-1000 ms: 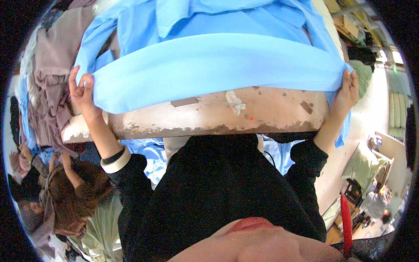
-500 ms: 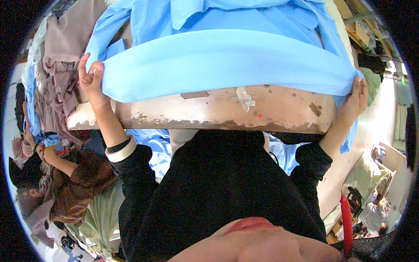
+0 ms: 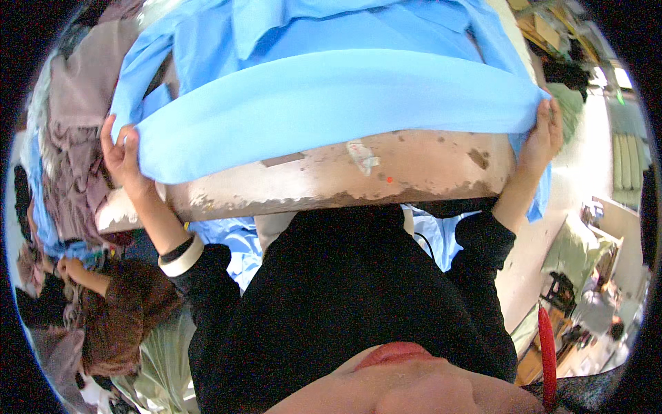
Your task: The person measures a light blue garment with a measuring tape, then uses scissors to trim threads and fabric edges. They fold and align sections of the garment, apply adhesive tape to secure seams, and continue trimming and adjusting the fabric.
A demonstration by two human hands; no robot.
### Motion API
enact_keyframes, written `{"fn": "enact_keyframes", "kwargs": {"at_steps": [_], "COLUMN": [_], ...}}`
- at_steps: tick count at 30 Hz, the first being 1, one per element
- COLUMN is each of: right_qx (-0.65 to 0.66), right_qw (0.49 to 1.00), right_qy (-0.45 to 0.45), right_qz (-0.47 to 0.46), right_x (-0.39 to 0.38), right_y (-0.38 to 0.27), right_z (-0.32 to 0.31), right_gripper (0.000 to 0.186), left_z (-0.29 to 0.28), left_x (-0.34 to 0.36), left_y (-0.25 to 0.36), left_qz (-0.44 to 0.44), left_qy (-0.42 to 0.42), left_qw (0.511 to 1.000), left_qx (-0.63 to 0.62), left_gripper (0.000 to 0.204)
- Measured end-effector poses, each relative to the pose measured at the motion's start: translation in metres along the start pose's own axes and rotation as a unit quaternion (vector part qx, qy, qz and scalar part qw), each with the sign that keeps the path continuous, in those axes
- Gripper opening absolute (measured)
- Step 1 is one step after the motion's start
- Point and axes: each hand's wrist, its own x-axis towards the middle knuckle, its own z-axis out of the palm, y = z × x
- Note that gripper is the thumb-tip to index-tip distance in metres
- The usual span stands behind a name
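A broad light-blue fabric panel [image 3: 338,100] stretches from side to side between my hands, its lower edge curving over the worktable [image 3: 238,190]. At its left end, my left hand [image 3: 125,157] pinches the cloth, with some fingers raised. The right end is pinched in my right hand [image 3: 543,138], thumb and fingers closed on the edge. Just beyond the panel, more of the same blue cloth [image 3: 345,31] lies in loose folds over the table. A length of blue fabric hangs below my right hand.
The tabletop's front edge is worn, with a taped patch [image 3: 362,157] on it. Brownish-mauve cloth [image 3: 86,90] is heaped at the left. Farther down that side, a co-worker in a brown sleeve [image 3: 127,303] works. Blue fabric [image 3: 238,252] hangs below the table.
My view has turned slightly, so the table and hands appear shifted left, the left side lower and the right higher. Both hands still hold the panel stretched out.
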Motion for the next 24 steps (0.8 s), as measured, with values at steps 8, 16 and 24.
{"fn": "enact_keyframes", "kwargs": {"at_steps": [8, 16, 24], "right_qx": [0.104, 0.138, -0.066], "right_qw": [0.994, 0.99, 0.99], "right_qy": [-0.017, -0.035, -0.089], "right_qz": [-0.016, -0.007, -0.085], "right_x": [-0.001, -0.004, -0.015], "right_y": [0.002, -0.001, -0.007], "right_z": [0.001, -0.003, 0.006], "right_gripper": [0.027, 0.03, 0.031], "left_z": [-0.016, -0.034, 0.016], "left_x": [0.005, 0.012, -0.005], "left_y": [-0.012, -0.032, 0.004], "left_qz": [-0.01, 0.014, 0.063], "left_qy": [0.002, -0.009, -0.134], "left_qw": [1.0, 1.0, 0.983], "left_qx": [-0.004, -0.027, 0.106], "left_gripper": [0.054, 0.05, 0.043]}}
